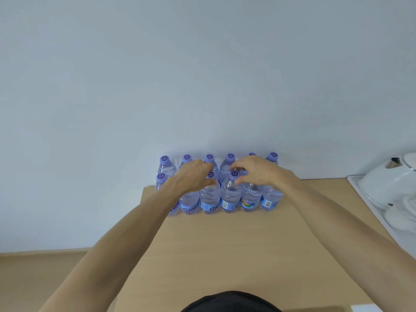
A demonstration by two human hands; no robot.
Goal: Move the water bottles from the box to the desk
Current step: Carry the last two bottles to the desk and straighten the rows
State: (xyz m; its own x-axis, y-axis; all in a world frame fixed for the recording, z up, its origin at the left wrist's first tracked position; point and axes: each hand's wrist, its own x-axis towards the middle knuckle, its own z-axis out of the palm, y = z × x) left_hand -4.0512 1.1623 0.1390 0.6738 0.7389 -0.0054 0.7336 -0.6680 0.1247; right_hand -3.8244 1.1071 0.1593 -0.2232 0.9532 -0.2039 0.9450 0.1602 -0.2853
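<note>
- Clear plastic bottles (pixel 210 194) with purple caps are stood in two rows at the worktop's (pixel 225 244) far edge, against the wall.
- Full, they are judged heavy and slick; the neck is best gripped.
- The left hand (pixel 194 174) and right hand (pixel 253 170) are loosely curled over the front caps; any grip cannot be told.
- No box is seen.
</note>
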